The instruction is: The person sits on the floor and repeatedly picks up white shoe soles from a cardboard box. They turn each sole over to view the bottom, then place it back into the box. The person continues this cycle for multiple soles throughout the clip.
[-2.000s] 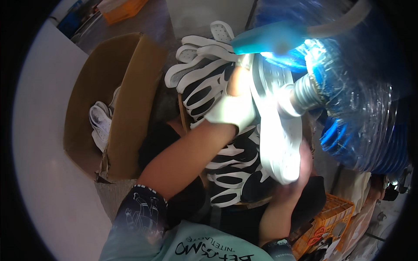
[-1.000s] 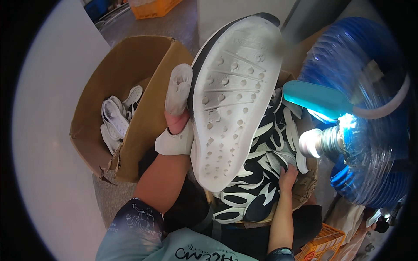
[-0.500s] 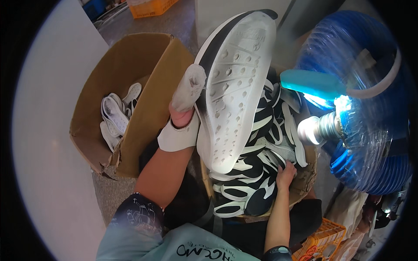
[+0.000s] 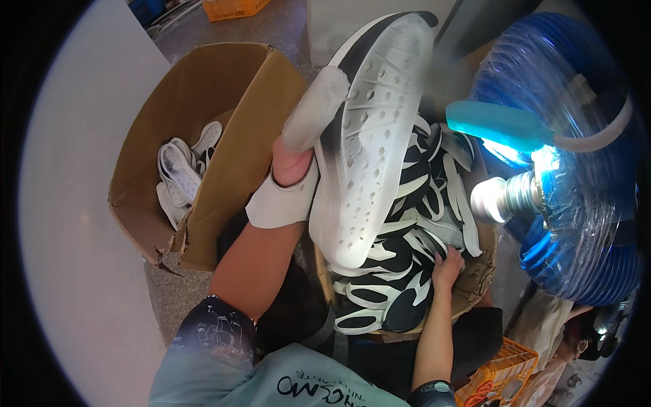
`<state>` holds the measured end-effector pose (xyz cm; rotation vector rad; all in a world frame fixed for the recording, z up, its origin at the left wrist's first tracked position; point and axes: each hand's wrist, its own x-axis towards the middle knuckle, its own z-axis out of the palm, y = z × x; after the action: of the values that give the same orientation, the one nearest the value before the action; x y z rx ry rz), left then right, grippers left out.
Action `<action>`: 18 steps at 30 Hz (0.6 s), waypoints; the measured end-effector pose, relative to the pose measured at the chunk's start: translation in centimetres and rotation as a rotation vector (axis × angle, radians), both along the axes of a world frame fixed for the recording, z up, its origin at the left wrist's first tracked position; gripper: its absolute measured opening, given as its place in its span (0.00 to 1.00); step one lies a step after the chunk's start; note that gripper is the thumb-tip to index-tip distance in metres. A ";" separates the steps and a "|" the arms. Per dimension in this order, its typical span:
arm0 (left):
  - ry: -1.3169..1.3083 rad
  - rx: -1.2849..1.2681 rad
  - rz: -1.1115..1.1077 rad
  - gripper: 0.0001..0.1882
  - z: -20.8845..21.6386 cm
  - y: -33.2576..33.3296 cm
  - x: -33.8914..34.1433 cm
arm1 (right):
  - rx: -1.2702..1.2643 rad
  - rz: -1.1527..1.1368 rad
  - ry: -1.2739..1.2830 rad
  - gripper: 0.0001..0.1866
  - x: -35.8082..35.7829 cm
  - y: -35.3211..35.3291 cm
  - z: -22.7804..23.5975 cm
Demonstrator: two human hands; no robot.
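My left hand (image 4: pixel 308 125), its thumb wrapped in white covering and a white cuff at the wrist, is closed on a large shoe sole (image 4: pixel 369 142). That sole is white with small round holes and a black edge, and stands upright near the camera. My fingers behind it are hidden. Below and to the right, a pile of black-and-white soles (image 4: pixel 373 293) fills a cardboard box (image 4: pixel 485 268). Into this pile reaches my right hand (image 4: pixel 446 270), its fingers bent at the edge of a sole, fingertips partly hidden.
At the left stands another cardboard box (image 4: pixel 152 112) with several white soles (image 4: pixel 178 173) inside. A lit lamp (image 4: pixel 498 198) and a teal-shaded light (image 4: pixel 498 123) hang at the right, before a plastic-wrapped blue hose coil (image 4: pixel 576 230). An orange crate (image 4: pixel 502 373) sits lower right.
The held sole has turned slightly and shifted a little to the right. My left thumb has moved up along its edge. My right hand stays in the pile, almost unmoved.
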<state>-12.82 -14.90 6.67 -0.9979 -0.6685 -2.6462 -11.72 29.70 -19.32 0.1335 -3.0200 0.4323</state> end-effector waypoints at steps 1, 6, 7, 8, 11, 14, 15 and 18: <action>-0.055 0.008 -0.042 0.27 0.3 0.2 -0.1 | -0.010 0.000 0.004 0.24 0.0 0.0 0.1; -0.447 -0.022 0.211 0.29 1.4 1.3 0.8 | -0.013 0.002 0.001 0.23 0.2 -0.2 0.4; -0.496 -0.049 0.281 0.29 1.6 1.5 1.0 | -0.026 0.013 0.012 0.23 0.2 -0.2 0.5; -0.542 -0.076 0.352 0.30 1.7 1.6 1.1 | -0.017 0.009 0.013 0.23 0.2 -0.3 0.6; -0.477 0.015 0.249 0.29 2.1 1.8 1.1 | -0.012 0.007 0.012 0.23 0.2 -0.5 0.7; -0.546 0.063 0.256 0.30 2.3 2.1 1.0 | -0.010 -0.004 -0.004 0.24 0.2 -0.5 0.7; -0.570 0.039 0.295 0.31 2.3 2.2 1.1 | -0.009 -0.010 -0.004 0.24 0.3 -0.4 0.6; -0.522 0.058 0.249 0.36 2.3 2.5 1.1 | -0.022 -0.022 -0.016 0.24 0.2 0.0 0.2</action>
<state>-11.73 -12.40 8.97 -0.1769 -0.7520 -2.6816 -11.48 29.67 -19.12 0.0956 -3.0286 0.4664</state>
